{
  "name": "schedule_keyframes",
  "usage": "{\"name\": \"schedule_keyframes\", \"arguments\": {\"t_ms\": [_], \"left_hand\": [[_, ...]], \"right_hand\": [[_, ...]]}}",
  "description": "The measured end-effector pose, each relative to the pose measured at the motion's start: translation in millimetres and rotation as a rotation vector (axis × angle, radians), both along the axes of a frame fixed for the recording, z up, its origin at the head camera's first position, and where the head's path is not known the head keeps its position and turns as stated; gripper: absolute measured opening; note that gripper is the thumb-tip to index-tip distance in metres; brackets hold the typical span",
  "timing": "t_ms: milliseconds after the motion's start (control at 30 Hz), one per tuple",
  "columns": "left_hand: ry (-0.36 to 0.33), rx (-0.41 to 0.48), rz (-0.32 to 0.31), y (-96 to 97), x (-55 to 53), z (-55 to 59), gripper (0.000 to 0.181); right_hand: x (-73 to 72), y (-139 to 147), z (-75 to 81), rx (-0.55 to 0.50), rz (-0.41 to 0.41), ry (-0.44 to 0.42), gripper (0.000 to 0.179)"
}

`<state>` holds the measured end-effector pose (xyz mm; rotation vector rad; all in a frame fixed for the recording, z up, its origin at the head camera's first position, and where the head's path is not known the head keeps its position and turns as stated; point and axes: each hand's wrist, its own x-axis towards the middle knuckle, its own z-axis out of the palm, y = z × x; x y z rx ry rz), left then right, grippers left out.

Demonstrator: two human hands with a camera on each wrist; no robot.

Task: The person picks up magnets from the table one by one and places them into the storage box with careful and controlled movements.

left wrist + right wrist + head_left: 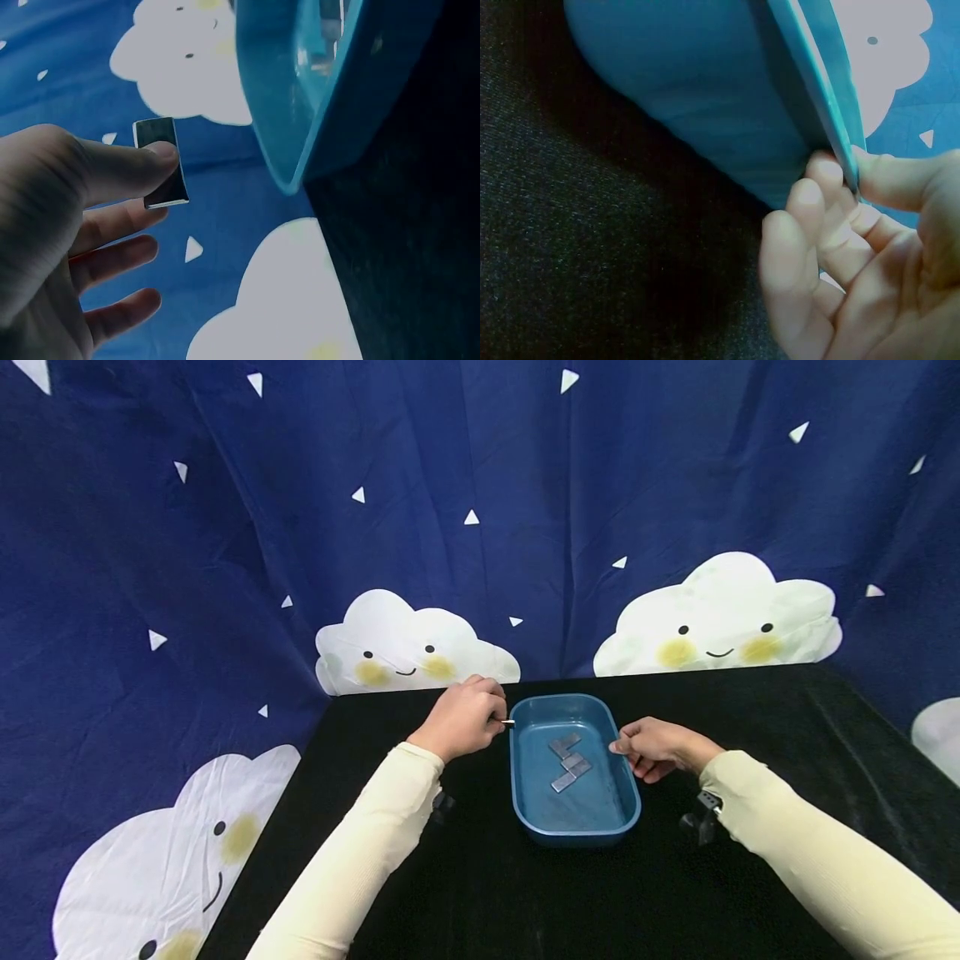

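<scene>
A blue rectangular tray (576, 833) with rounded corners stands on the black cloth. Several flat grey metal pieces (576, 764) lie on its floor in a stepped line. Left of the rim, my left hand (467, 714) pinches a small flat metal piece (159, 187); in the left wrist view the thumb presses on its face and the other fingers lie behind. My right hand (660, 747) grips the tray's right rim, thumb on the inner side and fingers against the outer wall (705, 97).
Black cloth (465, 877) covers the table all round the tray. Behind it hangs a dark blue curtain (420, 460) with white triangles and smiling clouds (720, 618). Small dark devices (701, 822) sit at the wrists under pale yellow sleeves (810, 843).
</scene>
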<state>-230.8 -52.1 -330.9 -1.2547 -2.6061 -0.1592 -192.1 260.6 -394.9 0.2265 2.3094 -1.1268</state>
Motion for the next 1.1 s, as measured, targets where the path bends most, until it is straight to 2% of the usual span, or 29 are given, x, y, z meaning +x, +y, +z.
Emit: {"name": "schedule_keyframes", "arguments": {"t_ms": [233, 400, 700, 800, 933, 1100], "left_hand": [[-0.043, -0.180, 0.005, 43.4, 1.9, -18.0, 0.005], [-0.078, -0.246, 0.000, 62.0, 6.1, -23.8, 0.008], [-0.062, -0.273, -0.002, 75.0, 8.2, -3.9, 0.014], [-0.076, -0.290, -0.008, 78.8, 8.8, 1.6, 0.015], [-0.114, -0.321, -0.033, 87.6, 11.2, 5.8, 0.016], [-0.128, -0.341, -0.058, 99.2, 14.0, 6.2, 0.022]], "right_hand": [[1.4, 2.0, -1.5, 0.008, -0.005, -0.011, 0.023], [2.3, 2.6, -4.8, 0.007, -0.002, -0.016, 0.023], [3.6, 1.9, -4.7, 0.014, 0.000, -0.007, 0.024], [2.9, 1.2, -2.2, 0.014, 0.004, -0.005, 0.024], [1.6, 1.9, -0.2, 0.020, 0.006, -0.005, 0.024], [-0.2, 1.8, 0.5, -0.012, 0.009, 0.001, 0.024]]}}
